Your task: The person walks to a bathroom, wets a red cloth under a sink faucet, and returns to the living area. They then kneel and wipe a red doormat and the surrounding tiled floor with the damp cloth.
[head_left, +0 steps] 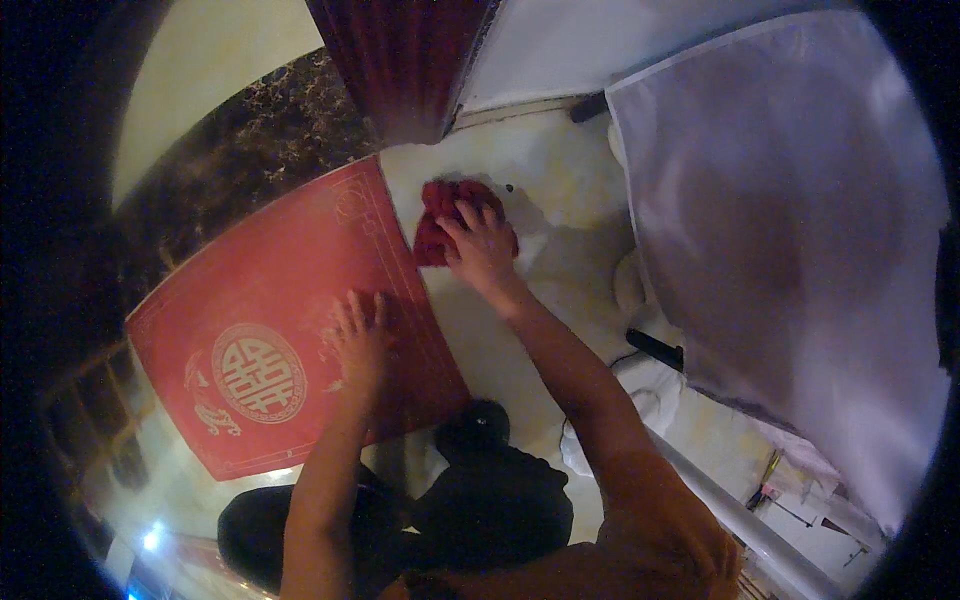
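My right hand (pixel 484 251) presses down on a bunched dark red cloth (pixel 461 192) on the pale floor, fingers curled over it. Just left of the cloth lies a red floor mat (pixel 270 277) with a pale round emblem and a thin patterned border. On the mat's right part rests my left hand (pixel 360 337), its fingers apart and nothing in it. The cloth's near left edge touches or nearly touches the mat's border.
Dark marbled flooring (pixel 247 127) runs behind the mat. A dark red panel or curtain (pixel 409 67) stands at the back. At right hangs a pale grey sheet (pixel 765 202), with a black bar (pixel 654 349) below its edge and a white pole (pixel 742 517) nearer me.
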### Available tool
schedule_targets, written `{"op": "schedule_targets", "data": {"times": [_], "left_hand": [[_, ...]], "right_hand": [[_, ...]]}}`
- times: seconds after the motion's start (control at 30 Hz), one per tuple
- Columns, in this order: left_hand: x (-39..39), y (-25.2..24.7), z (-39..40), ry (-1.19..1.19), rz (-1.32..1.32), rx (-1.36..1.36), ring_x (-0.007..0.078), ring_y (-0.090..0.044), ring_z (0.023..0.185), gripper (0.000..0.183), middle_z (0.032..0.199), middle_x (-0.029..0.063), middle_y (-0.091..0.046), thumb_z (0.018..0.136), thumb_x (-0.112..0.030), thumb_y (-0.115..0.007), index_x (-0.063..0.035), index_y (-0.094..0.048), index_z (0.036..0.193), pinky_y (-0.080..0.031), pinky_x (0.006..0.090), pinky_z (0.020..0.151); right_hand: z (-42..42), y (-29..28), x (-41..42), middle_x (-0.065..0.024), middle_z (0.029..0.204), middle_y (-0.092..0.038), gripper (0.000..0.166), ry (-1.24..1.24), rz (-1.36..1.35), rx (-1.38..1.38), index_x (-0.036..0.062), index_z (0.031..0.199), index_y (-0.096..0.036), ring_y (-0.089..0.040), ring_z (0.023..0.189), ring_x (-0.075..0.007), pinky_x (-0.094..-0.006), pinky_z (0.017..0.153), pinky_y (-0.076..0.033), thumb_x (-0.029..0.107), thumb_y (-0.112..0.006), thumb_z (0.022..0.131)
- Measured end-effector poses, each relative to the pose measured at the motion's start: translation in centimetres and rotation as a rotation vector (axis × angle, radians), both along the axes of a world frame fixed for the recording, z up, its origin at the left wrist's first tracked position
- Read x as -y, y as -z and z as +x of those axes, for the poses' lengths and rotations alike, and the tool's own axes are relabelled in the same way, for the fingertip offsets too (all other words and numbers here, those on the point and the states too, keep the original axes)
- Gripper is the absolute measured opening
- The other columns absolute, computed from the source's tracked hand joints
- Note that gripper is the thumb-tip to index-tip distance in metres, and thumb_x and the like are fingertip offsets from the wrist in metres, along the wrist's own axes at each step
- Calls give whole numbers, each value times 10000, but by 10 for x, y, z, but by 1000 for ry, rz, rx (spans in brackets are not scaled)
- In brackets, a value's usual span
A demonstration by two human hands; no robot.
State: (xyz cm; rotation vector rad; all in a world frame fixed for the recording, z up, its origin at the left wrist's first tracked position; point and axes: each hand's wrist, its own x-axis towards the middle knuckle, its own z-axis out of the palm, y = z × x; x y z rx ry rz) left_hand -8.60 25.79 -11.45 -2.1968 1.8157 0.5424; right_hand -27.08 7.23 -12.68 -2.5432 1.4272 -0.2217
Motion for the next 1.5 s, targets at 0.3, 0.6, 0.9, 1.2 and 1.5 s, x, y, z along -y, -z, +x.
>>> {"op": "schedule_targets", "data": {"times": [0.3,0.6,0.9,1.2,1.5], "left_hand": [[3,-13,-1,-45,20,-38,446,-99,1421,868,1552,190,-134,750,-386,-727,-218,-285,1479,-268,664,1028],[-1,-8,-4,-33,-63,-9,466,-108,1413,853,1541,214,-150,760,-374,-717,-218,-286,1479,-252,680,1023],[-5,7,4,19,-132,-29,464,-130,1410,884,1555,192,-136,756,-434,-709,-232,-259,1490,-268,684,1012],[-1,-3,-1,-7,-43,1,458,-148,1405,930,1553,187,-138,730,-447,-730,-253,-238,1495,-305,671,997],[3,-5,-1,-16,-32,10,447,-146,1408,827,1550,182,-148,794,-430,-679,-252,-262,1486,-320,655,992]], "right_hand": [[-134,-37,33,-221,1429,-368,624,617,148,208,155,1348,-483,-360,1284,-442,-571,1051,-296,455,-608,814],[-22,6,12,-190,1437,-360,663,333,-145,33,221,1340,-493,-341,1288,-468,-611,1031,-307,510,-633,759],[1,-13,-80,-122,1383,-459,537,35,156,16,207,1280,-558,-390,1249,-439,-561,1021,-356,306,-674,765],[-117,-63,-98,-213,1356,-436,574,309,-109,61,137,1308,-489,-414,1232,-463,-546,1001,-384,247,-644,766],[-150,-17,-120,-283,1349,-407,592,447,-115,34,125,1341,-446,-382,1248,-492,-557,1045,-332,312,-598,802]]}}
